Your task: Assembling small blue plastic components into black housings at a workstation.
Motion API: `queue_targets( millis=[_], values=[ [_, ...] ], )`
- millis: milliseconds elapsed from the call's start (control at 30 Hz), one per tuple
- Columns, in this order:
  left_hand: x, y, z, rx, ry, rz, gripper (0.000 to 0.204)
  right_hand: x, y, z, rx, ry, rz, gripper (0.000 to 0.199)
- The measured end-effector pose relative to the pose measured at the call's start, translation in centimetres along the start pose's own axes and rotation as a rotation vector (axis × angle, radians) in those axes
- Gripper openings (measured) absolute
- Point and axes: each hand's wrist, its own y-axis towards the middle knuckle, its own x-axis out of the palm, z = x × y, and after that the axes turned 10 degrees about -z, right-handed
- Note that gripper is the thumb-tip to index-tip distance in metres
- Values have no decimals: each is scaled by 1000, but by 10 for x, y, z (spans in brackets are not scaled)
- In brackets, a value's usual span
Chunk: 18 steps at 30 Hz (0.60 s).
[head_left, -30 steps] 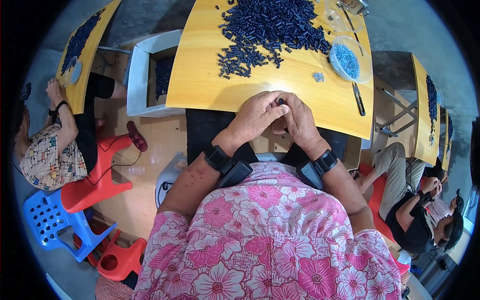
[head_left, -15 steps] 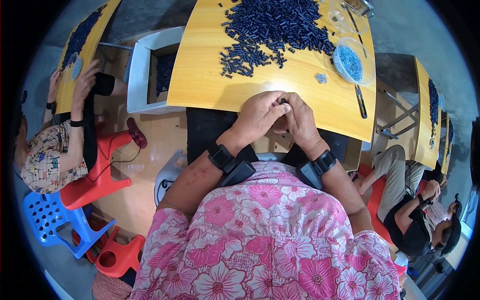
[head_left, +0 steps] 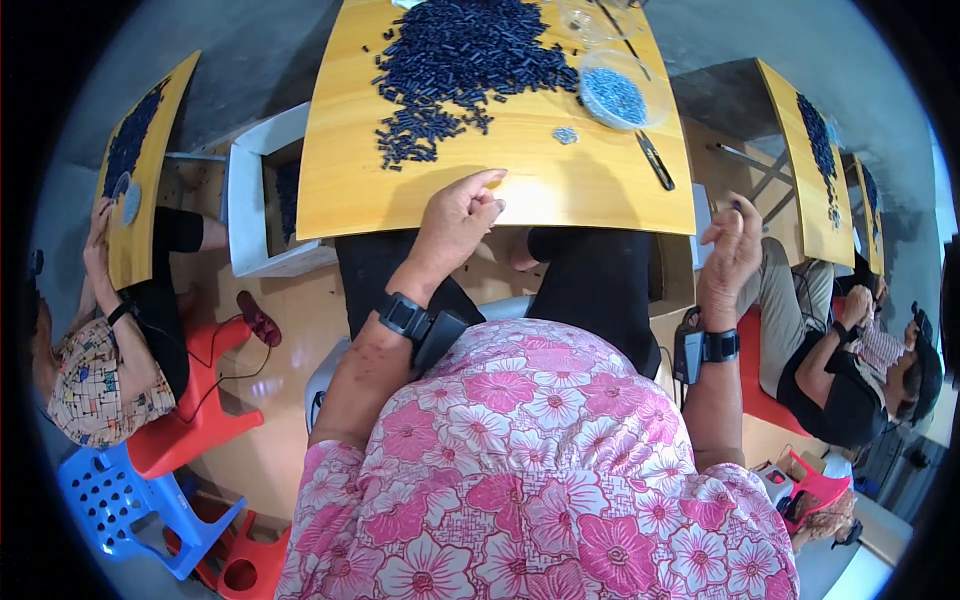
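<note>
My left hand [head_left: 455, 228] hovers at the table's near edge, index finger pointing forward and thumb apart from it, with nothing visible between them. Beyond the table's right edge, my right hand [head_left: 732, 255] is raised with fingers bent around a small dark tube-like piece [head_left: 737, 205], mostly hidden at the fingertips. A large pile of short dark-blue tubes [head_left: 470, 55] covers the far middle of the table. To its right stands a clear round tub [head_left: 655, 105] of small light-blue pieces [head_left: 612, 97]. A few such pieces [head_left: 566, 135] lie loose on the wood beside it.
A black-handled cutter-like tool [head_left: 655, 162] rests near the right edge of the wooden table [head_left: 400, 205]. Another clear container [head_left: 597, 22] is farther back. A white box [head_left: 245, 200] stands left of the table. People sit at neighbouring tables on both sides, near red stools [head_left: 200, 400].
My hands were together around a small dark piece at the table's edge. They have parted: the right swung out rightward with the piece, the left shifted leftward. The view has turned slightly.
</note>
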Motion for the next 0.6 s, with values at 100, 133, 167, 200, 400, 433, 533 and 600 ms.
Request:
queue_targets(
  millis=[100, 133, 167, 200, 400, 433, 533, 600],
  values=[
    [1, 2, 2, 10, -4, -18, 40, -40, -13, 35, 71, -196, 67, 22],
    [0, 0, 3, 2, 9, -15, 39, -45, -18, 48, 94, -249, 59, 22],
    [0, 0, 4, 6, 14, -12, 39, -51, -24, 67, 91, -243, 61, 22],
    [2, 1, 4, 1, 4, -15, 38, -57, -30, 89, 211, -208, 33, 21],
    [4, 1, 0, -15, 27, -7, 36, -51, -38, 145, 634, 145, 115, 39],
    [5, 1, 0, -4, 24, -9, 37, -50, -34, 146, 571, 148, 140, 39],
    [5, 2, 0, -2, 26, -5, 36, -37, -17, 140, 403, 166, 198, 35],
    [3, 0, -1, 1, 59, 1, 35, -12, 0, 94, 227, 18, 175, 25]
  ],
)
